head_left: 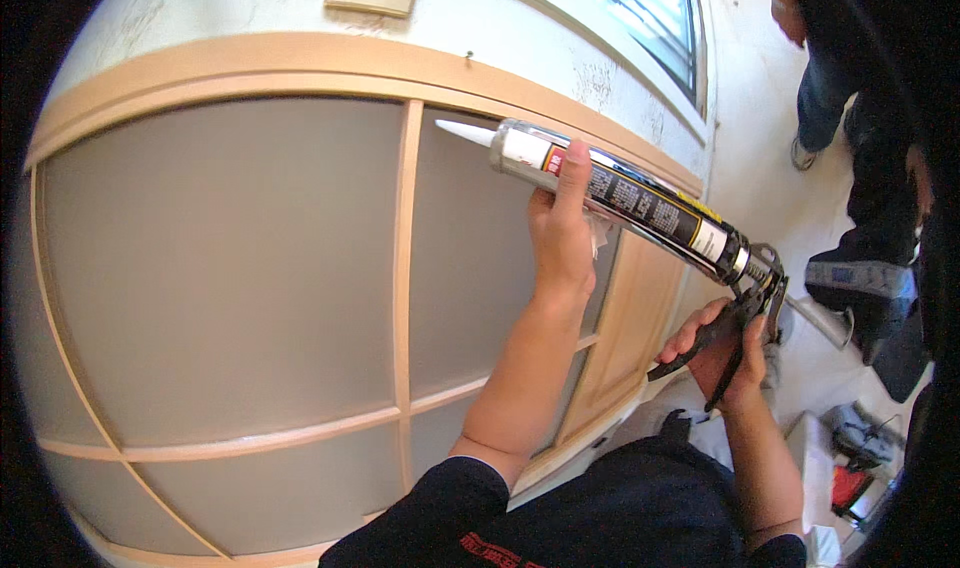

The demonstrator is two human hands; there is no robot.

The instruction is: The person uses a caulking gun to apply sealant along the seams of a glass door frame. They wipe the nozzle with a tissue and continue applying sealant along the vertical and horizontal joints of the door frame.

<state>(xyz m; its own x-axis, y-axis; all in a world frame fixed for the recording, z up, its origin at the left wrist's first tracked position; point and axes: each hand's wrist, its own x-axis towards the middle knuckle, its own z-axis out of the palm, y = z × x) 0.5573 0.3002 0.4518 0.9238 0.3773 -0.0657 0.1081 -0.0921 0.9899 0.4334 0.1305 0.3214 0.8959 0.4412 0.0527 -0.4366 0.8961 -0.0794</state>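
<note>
A: Caulk gun [640,203] slants across the wooden panelled frame [405,268], nozzle up-left.
B: Our left hand [562,230] wraps the tube, grip closed. Right hand [722,348] squeezes the trigger handle, fingers curled, forearms rising from below.

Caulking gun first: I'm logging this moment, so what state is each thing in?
Caulking gun: lifted, nozzle aimed at the panel.
Sealant tube: loaded, white tip clear of the frame.
Left hand: steadying the tube.
Right hand: gripping the trigger handle.
Wooden panel frame: upright against the wall.
</note>
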